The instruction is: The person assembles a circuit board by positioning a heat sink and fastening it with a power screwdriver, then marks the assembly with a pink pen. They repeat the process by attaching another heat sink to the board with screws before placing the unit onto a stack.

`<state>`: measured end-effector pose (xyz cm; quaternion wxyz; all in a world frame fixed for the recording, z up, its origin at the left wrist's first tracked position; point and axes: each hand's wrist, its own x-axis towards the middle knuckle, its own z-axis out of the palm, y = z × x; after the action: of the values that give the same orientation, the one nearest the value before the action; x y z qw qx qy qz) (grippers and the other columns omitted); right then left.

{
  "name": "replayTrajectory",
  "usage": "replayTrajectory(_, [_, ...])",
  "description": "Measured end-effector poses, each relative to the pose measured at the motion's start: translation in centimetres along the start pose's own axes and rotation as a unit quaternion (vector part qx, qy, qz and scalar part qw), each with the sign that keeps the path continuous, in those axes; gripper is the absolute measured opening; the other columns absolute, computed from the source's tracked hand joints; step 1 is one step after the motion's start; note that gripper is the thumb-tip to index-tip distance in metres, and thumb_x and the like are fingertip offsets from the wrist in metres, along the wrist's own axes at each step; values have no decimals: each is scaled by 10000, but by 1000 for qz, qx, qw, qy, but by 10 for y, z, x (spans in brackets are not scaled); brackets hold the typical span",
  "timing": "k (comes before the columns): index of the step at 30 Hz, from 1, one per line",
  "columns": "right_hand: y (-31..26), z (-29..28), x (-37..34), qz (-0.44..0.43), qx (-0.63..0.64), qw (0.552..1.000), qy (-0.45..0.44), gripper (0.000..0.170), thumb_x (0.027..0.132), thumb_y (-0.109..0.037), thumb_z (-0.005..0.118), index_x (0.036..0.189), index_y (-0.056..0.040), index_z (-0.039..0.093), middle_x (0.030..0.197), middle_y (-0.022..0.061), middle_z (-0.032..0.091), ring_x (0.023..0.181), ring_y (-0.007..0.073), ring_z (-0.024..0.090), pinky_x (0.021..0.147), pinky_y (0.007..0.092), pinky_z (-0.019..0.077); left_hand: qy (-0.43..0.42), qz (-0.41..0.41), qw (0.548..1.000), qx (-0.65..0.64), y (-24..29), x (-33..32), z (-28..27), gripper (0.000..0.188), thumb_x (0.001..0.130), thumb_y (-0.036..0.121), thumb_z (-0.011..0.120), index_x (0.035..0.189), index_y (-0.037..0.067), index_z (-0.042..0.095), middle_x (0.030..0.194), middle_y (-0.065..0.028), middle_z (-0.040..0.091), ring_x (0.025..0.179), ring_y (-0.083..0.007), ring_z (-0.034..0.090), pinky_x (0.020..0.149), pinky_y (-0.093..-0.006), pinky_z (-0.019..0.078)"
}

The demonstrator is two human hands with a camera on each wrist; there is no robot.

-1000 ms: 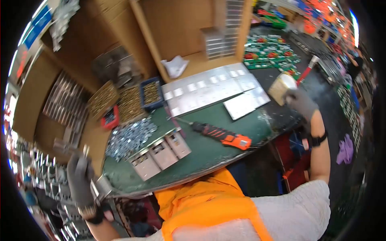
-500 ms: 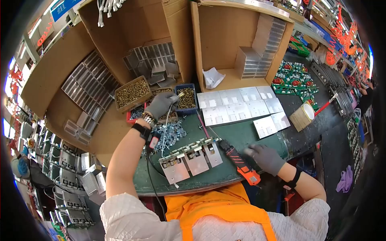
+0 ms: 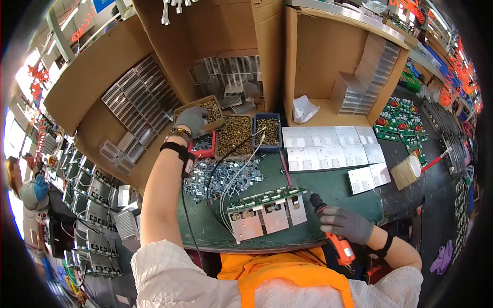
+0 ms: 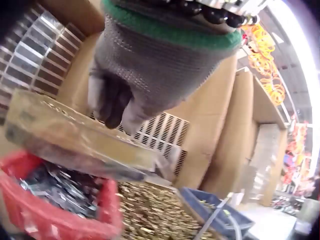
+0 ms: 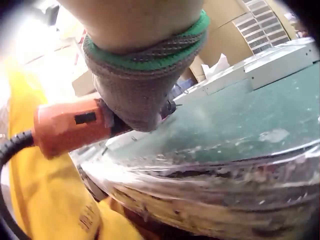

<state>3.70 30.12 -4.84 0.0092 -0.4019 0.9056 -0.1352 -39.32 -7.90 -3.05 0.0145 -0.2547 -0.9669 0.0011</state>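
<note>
Gripping the orange-and-black corded screwdriver [image 3: 337,243], whose white label [image 3: 349,252] is appearing unreadable, the grey-gloved right hand [image 3: 349,226] is hovering near the green worktop [image 3: 321,182] edge. Farther off, the grey-gloved left hand [image 3: 191,120] is extending over the brown cardboard screw tray [image 3: 214,125]; its grasp cannot be told.

Orange-black screwdriver [image 3: 341,250] in right hand [image 3: 348,225]

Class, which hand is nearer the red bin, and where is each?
Left. The left hand is at the brown tray beyond the red bin; the right hand is well to the bin's right, gripping the orange driver.
</note>
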Motion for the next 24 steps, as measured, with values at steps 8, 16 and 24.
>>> replayTrajectory(8, [-46,-72,-3,163,318,859,367,482,752,-204,812,1103,-26,534,1143,157,565,1128,338,574,969,462,456,-51,-48,995,-75,12,20,4,248,829,203,674,1031,69,727,1093,-165,679,1003,-319,656,857,-429,527])
replayTrajectory(16, [-72,-104,25,-19,460,590,664,686,780,-309,789,1296,-51,418,976,39,533,894,196,576,892,435,480,76,-121,986,-82,24,-2,-23,268,844,153,629,1094,60,660,1032,-177,684,967,-345,660,823,-417,529])
replayTrajectory(24, [-74,-125,38,-185,449,655,578,680,810,-104,753,1383,-75,386,715,-43,501,567,75,482,548,245,372,254,32,878,-405,92,-127,-61,179,858,90,657,1034,56,657,958,-103,675,856,-230,655,766,-341,512])
